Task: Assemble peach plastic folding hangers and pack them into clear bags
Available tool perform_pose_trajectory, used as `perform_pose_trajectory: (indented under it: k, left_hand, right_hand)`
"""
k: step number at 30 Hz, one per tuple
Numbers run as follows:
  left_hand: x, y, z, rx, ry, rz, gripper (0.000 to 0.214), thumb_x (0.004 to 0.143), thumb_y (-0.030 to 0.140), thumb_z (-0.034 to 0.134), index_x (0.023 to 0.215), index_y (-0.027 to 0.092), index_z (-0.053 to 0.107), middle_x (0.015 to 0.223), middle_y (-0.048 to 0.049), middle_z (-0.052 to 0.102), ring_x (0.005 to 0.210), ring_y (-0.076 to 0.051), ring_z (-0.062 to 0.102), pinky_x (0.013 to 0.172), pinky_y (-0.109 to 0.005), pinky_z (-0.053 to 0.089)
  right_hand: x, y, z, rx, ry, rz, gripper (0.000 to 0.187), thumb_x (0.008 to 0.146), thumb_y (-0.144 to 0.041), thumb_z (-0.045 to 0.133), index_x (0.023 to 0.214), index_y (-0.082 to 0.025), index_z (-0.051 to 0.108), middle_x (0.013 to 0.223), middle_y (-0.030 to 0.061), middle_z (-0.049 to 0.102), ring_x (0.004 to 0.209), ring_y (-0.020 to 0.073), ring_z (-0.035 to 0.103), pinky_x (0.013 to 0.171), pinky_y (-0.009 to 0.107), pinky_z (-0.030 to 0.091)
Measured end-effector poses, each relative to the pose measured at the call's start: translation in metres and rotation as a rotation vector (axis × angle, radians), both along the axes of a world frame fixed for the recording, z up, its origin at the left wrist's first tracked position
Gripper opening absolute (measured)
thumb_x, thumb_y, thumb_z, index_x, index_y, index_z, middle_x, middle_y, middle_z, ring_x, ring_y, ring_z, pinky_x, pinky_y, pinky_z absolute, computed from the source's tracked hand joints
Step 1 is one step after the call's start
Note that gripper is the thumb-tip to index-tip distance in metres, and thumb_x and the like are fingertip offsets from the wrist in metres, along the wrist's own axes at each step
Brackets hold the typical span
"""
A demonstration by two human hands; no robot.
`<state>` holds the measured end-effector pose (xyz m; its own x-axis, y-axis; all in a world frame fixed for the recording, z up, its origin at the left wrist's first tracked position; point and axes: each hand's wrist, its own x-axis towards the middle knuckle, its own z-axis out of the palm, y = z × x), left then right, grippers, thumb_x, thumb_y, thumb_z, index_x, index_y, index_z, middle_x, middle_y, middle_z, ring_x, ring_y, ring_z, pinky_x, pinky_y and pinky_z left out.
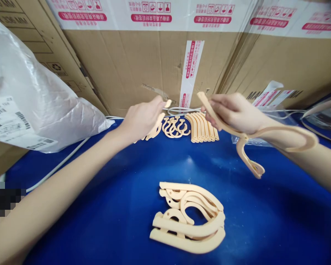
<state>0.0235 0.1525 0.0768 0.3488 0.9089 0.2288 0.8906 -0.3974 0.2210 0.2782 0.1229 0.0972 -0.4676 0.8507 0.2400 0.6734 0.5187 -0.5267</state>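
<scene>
My right hand (231,110) is closed around one arm of a cream plastic folding hanger (246,138). Its hook curves back over my right wrist, and a second, shorter piece hangs down from the joint. My left hand (143,119) is closed on a cream hanger arm (168,103); only its tip shows past the fingers. Just beyond that hand lie more hanger arms (156,133), partly covered by it. Between the hands, several loose hooks (175,127) are heaped beside a row of curved hanger arms (202,127). Nearer me, folded hangers (190,239) lie stacked.
Large cardboard boxes (132,62) wall off the back of the blue table (113,213). A white plastic parcel bag (44,103) bulges in from the left, with a white cable (60,165) beneath it. Clear plastic packaging (238,140) lies behind the right arm.
</scene>
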Motion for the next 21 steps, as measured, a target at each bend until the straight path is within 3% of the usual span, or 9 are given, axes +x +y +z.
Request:
perform_pose_trajectory:
  k: [4, 6, 9, 11, 12, 14, 15, 17, 21]
  left_hand:
    - [-0.036, 0.036, -0.018, -0.117, -0.080, 0.052, 0.033, 0.099, 0.034, 0.031, 0.096, 0.019, 0.060, 0.090, -0.0071, 0.068, 0.084, -0.023, 0.063, 0.074, -0.031, 0.044]
    - [-0.046, 0.045, -0.027, -0.129, -0.090, 0.103, 0.029, 0.095, 0.036, 0.039, 0.096, 0.018, 0.062, 0.091, -0.0093, 0.069, 0.083, -0.024, 0.063, 0.075, -0.032, 0.045]
    - [-0.043, 0.040, -0.032, -0.035, -0.126, 0.173, 0.040, 0.091, 0.044, 0.047, 0.116, 0.015, 0.058, 0.114, -0.0147, 0.065, 0.097, -0.027, 0.062, 0.086, -0.037, 0.046]
    - [-0.030, 0.025, -0.028, 0.001, -0.228, 0.093, 0.047, 0.092, 0.050, 0.046, 0.122, 0.015, 0.057, 0.126, -0.0144, 0.061, 0.111, -0.028, 0.058, 0.098, -0.041, 0.042]
    - [-0.022, 0.017, -0.025, -0.048, -0.316, -0.020, 0.047, 0.094, 0.052, 0.042, 0.118, 0.016, 0.061, 0.125, -0.0126, 0.062, 0.116, -0.028, 0.056, 0.103, -0.042, 0.039]
    - [-0.005, 0.000, -0.018, -0.409, -0.565, -0.242, 0.056, 0.099, 0.054, 0.026, 0.108, 0.018, 0.068, 0.124, -0.0090, 0.065, 0.121, -0.025, 0.055, 0.105, -0.039, 0.041]
    - [0.001, -0.008, -0.015, -0.615, -0.655, -0.307, 0.056, 0.100, 0.055, 0.027, 0.106, 0.017, 0.068, 0.121, -0.0097, 0.067, 0.118, -0.024, 0.058, 0.102, -0.039, 0.044]
    - [0.009, -0.018, -0.008, -0.861, -0.816, -0.339, 0.038, 0.096, 0.045, 0.048, 0.106, 0.014, 0.067, 0.116, -0.0113, 0.069, 0.112, -0.024, 0.063, 0.097, -0.037, 0.050]
    - [0.011, -0.025, -0.001, -1.022, -0.976, -0.268, 0.025, 0.089, 0.018, 0.062, 0.114, 0.012, 0.062, 0.120, -0.0139, 0.067, 0.106, -0.023, 0.069, 0.089, -0.034, 0.056]
  right_hand:
    - [0.007, 0.000, 0.002, -0.354, 0.453, -0.029, 0.017, 0.095, -0.026, 0.045, 0.090, -0.017, 0.057, 0.061, 0.0000, 0.058, 0.045, 0.0115, 0.051, 0.046, 0.027, 0.041]
    - [0.005, -0.001, 0.003, -0.345, 0.560, -0.084, 0.014, 0.092, -0.021, 0.048, 0.089, -0.015, 0.059, 0.060, 0.0008, 0.059, 0.049, 0.0102, 0.050, 0.046, 0.024, 0.037]
    - [-0.002, -0.003, 0.006, -0.266, 0.757, -0.226, 0.016, 0.091, -0.013, 0.045, 0.090, -0.014, 0.061, 0.062, 0.0007, 0.061, 0.049, 0.0082, 0.044, 0.043, 0.023, 0.031]
    - [-0.007, -0.004, 0.008, -0.250, 0.924, -0.312, 0.014, 0.091, -0.012, 0.046, 0.090, -0.016, 0.060, 0.069, 0.0022, 0.066, 0.049, 0.0077, 0.045, 0.042, 0.022, 0.032]
    - [-0.009, -0.003, 0.009, -0.243, 0.991, -0.336, 0.012, 0.090, -0.012, 0.047, 0.089, -0.016, 0.058, 0.075, 0.0041, 0.069, 0.052, 0.0081, 0.050, 0.044, 0.021, 0.035]
    - [-0.010, -0.002, 0.006, -0.207, 1.053, -0.361, 0.010, 0.083, -0.009, 0.053, 0.085, -0.019, 0.053, 0.089, 0.0081, 0.074, 0.065, 0.0104, 0.061, 0.054, 0.022, 0.045]
    - [-0.009, -0.001, 0.004, -0.175, 1.048, -0.366, 0.014, 0.079, -0.007, 0.057, 0.083, -0.020, 0.052, 0.093, 0.0094, 0.074, 0.072, 0.0120, 0.064, 0.060, 0.023, 0.049]
    - [-0.003, 0.000, -0.004, -0.105, 0.957, -0.337, 0.021, 0.073, -0.007, 0.065, 0.079, -0.021, 0.050, 0.097, 0.0103, 0.074, 0.078, 0.0146, 0.066, 0.067, 0.027, 0.053]
    - [0.012, -0.006, -0.021, 0.190, 0.364, -0.232, 0.023, 0.075, -0.027, 0.075, 0.081, -0.020, 0.054, 0.093, 0.0091, 0.073, 0.077, 0.0181, 0.067, 0.067, 0.031, 0.051]
